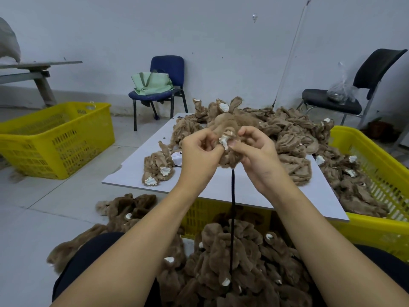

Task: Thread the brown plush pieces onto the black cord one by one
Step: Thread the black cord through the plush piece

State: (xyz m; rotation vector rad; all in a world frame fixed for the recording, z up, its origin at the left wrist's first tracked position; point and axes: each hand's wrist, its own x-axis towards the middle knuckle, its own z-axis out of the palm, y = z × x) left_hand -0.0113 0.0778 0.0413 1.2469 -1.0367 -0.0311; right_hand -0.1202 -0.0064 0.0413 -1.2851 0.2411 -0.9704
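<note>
The fingers [238, 144] of the right hand [256, 156] are curled tight and pinch the white-lined edge of a brown plush piece [230, 138], and the left hand [200, 151] grips the same piece from the other side, its fingers folded round the fabric. Both hands hold it raised above the near edge of the desk [137, 171]. Below the piece the black cord [232, 196] hangs straight down into the threaded plush bunch [232, 258] in the person's lap. The cord's upper end disappears under the held piece, so whether it has come through the fabric I cannot tell.

The step in hand looks like working one piece onto the cord's tip. The next move probably calls for finding the tip, drawing it clear, then sliding the piece down to join the bunch.

The supply pile [287, 134] lies just beyond on the far right of the desk, spilling into a yellow basket [363, 147] at right.
</note>
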